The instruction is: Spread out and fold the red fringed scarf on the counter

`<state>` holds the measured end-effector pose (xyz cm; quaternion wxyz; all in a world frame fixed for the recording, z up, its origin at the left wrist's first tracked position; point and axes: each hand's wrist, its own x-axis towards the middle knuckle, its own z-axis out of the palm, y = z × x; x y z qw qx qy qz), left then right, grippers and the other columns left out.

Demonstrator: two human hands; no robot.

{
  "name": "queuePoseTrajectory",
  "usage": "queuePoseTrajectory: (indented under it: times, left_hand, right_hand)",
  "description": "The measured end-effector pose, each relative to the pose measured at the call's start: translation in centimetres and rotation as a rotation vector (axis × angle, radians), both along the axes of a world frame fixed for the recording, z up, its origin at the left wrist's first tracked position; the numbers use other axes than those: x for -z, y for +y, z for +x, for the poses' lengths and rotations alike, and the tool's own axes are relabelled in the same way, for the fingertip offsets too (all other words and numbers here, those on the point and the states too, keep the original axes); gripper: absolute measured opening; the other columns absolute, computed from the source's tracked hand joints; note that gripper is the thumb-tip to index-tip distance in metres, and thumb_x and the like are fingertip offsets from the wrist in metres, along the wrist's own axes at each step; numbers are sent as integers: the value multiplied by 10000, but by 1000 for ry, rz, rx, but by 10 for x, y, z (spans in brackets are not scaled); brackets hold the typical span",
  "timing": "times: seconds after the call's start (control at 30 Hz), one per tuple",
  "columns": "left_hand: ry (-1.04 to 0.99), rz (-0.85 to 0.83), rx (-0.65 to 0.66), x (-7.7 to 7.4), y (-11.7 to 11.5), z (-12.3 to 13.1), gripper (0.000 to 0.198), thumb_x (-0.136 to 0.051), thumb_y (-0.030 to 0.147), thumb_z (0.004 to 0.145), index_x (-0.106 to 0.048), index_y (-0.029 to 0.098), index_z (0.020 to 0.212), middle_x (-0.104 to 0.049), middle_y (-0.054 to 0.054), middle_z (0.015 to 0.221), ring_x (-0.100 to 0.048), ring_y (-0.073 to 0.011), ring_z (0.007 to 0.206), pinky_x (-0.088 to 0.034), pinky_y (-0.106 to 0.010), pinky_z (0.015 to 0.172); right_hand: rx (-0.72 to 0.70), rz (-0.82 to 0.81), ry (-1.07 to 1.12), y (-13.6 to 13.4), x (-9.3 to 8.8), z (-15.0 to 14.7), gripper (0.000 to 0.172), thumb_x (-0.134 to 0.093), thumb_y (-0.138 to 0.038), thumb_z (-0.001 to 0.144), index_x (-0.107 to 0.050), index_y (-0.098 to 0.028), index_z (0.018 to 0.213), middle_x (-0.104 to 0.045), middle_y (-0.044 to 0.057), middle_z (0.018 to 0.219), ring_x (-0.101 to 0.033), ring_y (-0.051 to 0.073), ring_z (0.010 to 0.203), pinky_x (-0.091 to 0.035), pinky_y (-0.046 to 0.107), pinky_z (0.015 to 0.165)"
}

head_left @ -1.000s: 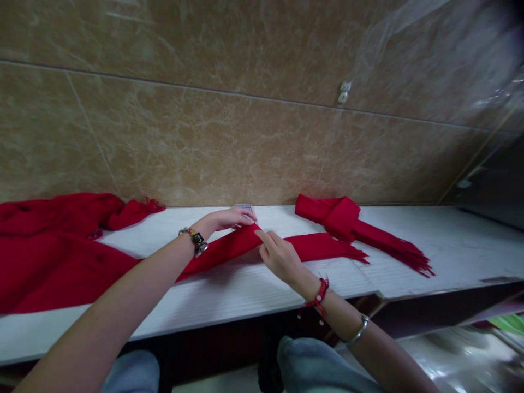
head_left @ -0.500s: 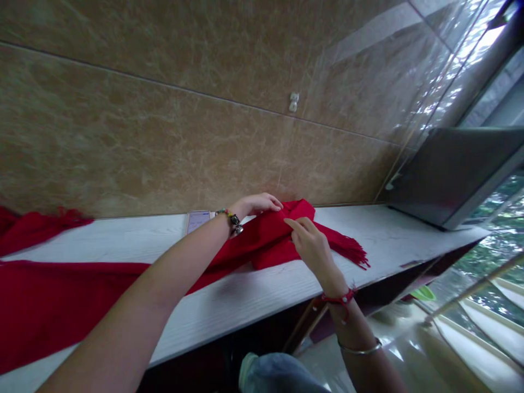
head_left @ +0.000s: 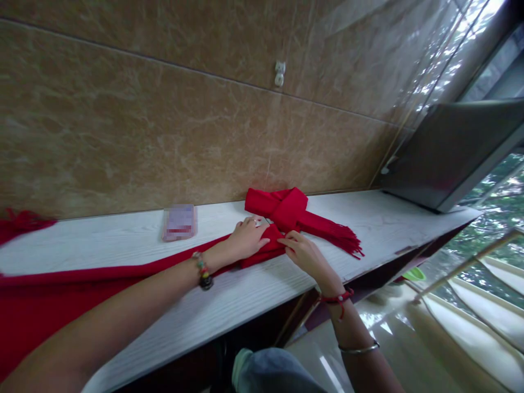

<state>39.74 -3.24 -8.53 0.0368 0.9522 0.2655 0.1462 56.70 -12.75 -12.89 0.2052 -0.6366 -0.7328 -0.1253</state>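
A long red scarf (head_left: 291, 210) lies along the white counter, crossed over itself near the wall, with its fringed end pointing right. My left hand (head_left: 248, 238) is closed on the folded red cloth just in front of the crossing, fingers curled over it. At the right edge of the same fold, my right hand (head_left: 305, 252) pinches the cloth between thumb and fingers. From under my left forearm the wide part of the scarf spreads to the left side of the view.
A phone-like flat object (head_left: 180, 222) rests on the counter (head_left: 123, 234) near the tiled wall. Farther right stands a dark grey appliance (head_left: 446, 155). Below the counter's front edge, a green bowl (head_left: 414, 274) shows near the window.
Both hands have come down onto the fold nearer the counter's front. My left hand has moved off the crossing, where a red loop now shows to the left. The flat object is now uncovered.
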Motion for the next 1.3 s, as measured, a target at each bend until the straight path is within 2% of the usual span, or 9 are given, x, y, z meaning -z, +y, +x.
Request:
queuePoseTrajectory:
  times: [0.13, 0.37, 0.53, 0.7, 0.77, 0.87, 1.0, 1.17, 1.3]
  left_hand:
    - [144, 160, 12, 10, -24, -58, 405, -509, 372, 799, -502, 155, 1141, -472, -129, 1153, -496, -239, 1012, -417, -347, 843]
    - [296, 303, -128, 31, -21, -115, 506, -362, 10, 773, -420, 171, 1249, -533, -117, 1096, -544, -207, 950, -447, -317, 778]
    - [356, 268, -78, 10, -10, -127, 546, -296, -18, 785, -376, 191, 1283, -571, -114, 1060, -580, -186, 881, -456, -279, 714]
    - [332, 179, 110, -19, -5, -144, 526, -295, 32, 833, -289, 229, 1321, -568, -75, 1124, -569, -138, 926, -433, -239, 782]
    - [317, 193, 128, -14, -9, -145, 531, -307, 26, 831, -293, 236, 1318, -541, -73, 1179, -549, -136, 989, -427, -236, 813]
    - [298, 329, 52, 9, -20, -134, 517, -352, 8, 808, -364, 210, 1283, -500, -114, 1222, -518, -182, 1065, -422, -293, 860]
    - [261, 452, -2, 32, -31, -112, 416, -376, 10, 813, -461, 155, 1194, -554, -153, 1116, -560, -220, 1000, -470, -343, 799]
    - [274, 470, 70, 8, -23, -109, 250, -389, 15, 818, -568, 100, 970, -633, -119, 844, -626, -197, 755, -512, -301, 642]
    - [217, 514, 87, -8, -21, -118, 319, -368, 7, 823, -516, 83, 1095, -648, -127, 882, -635, -188, 759, -516, -292, 637]
  right_hand:
    - [-40, 34, 32, 2, 2, 3, 320, -410, -114, 818, -638, -193, 1028, -592, 69, 1015, -568, 156, 861, -462, 262, 784]
    - [-162, 83, -79, 8, -4, -6, 337, -414, -55, 785, -631, -165, 1018, -633, 83, 980, -548, 193, 915, -459, 322, 818]
    - [-87, 73, -4, 13, -2, -2, 295, -408, -88, 813, -628, -151, 999, -659, 88, 941, -596, 181, 854, -472, 307, 788]
    - [-69, 93, 81, 12, -4, 4, 307, -395, -86, 810, -626, -153, 1000, -664, 82, 953, -612, 173, 843, -484, 304, 780]
    - [-87, 91, 42, 11, -6, 1, 323, -400, -56, 780, -638, -157, 974, -664, 78, 940, -604, 176, 852, -480, 310, 792]
    - [-125, 109, -42, 11, -8, -6, 359, -415, -20, 736, -639, -151, 986, -647, 85, 976, -572, 192, 913, -465, 334, 828]
    - [-146, 118, -100, 10, -6, -10, 327, -418, -51, 773, -641, -149, 991, -646, 91, 971, -575, 196, 891, -476, 342, 813]
    - [-107, 135, -53, 11, -2, -2, 339, -369, -71, 812, -627, -160, 1014, -661, 89, 947, -597, 192, 879, -488, 347, 806]
    - [-82, 175, -17, 11, 1, 5, 335, -362, -88, 822, -622, -165, 1019, -661, 91, 959, -606, 196, 880, -490, 363, 809]
